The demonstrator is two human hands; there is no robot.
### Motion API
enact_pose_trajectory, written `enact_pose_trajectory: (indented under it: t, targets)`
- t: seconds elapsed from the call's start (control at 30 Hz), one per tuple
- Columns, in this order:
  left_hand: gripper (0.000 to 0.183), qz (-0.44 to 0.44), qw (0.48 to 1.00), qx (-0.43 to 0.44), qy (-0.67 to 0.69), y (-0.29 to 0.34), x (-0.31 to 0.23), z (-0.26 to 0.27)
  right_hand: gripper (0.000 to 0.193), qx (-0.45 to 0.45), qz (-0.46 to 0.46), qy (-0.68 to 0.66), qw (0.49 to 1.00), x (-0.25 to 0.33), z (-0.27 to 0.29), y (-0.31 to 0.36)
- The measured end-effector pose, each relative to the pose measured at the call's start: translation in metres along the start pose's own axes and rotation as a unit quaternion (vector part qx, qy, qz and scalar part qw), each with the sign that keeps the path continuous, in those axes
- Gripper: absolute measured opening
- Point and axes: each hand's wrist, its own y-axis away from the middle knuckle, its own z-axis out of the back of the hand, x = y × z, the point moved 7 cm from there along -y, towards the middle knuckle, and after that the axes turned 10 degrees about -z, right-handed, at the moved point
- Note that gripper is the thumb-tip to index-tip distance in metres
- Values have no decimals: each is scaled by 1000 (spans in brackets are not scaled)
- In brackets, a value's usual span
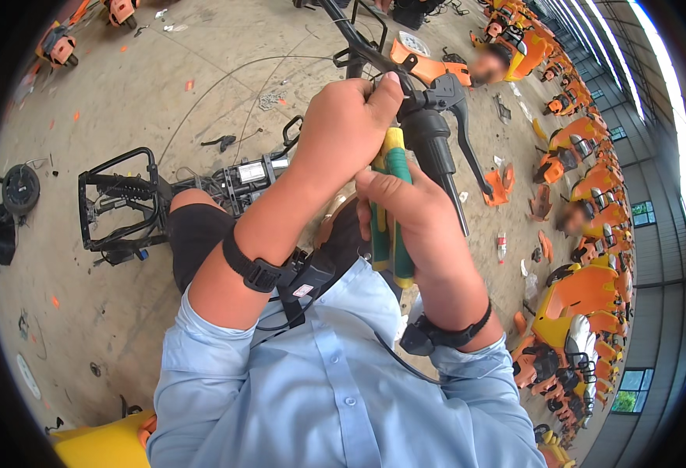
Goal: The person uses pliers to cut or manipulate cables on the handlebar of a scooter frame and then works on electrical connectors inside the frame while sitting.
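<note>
My right hand (pixel 417 210) is wrapped round a pair of pliers (pixel 399 168) with green and yellow handles. The handles point down toward my shirt, and the jaws are hidden behind my left hand (pixel 347 125). That hand is closed in a fist against the handlebar (pixel 366 51) of a scooter, its thumb pointing up; whatever its fingers grip is hidden. Just right of the pliers are the black handlebar grip (pixel 429 140) and a brake lever (pixel 472 148). A bare black scooter frame (pixel 121 175) stretches to the left by my leg.
Orange and yellow scooters (pixel 585 292) stand in a long row at the right, with two people among them. A loose wheel (pixel 21 189) lies at the left. Orange body pieces (pixel 499 186) and a bottle (pixel 501 248) litter the concrete floor. A thin cable (pixel 191 109) curves across it.
</note>
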Motion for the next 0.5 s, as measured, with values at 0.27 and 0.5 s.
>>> enact_pose_trajectory:
  t: [0.27, 0.5]
  targets:
    - [62, 23, 999, -2, 34, 0, 2, -1, 30, 52, -48, -30, 997, 26, -7, 19]
    - [62, -21, 991, 40, 123, 4, 11, 0, 42, 24, -19, -35, 999, 2, -1, 5]
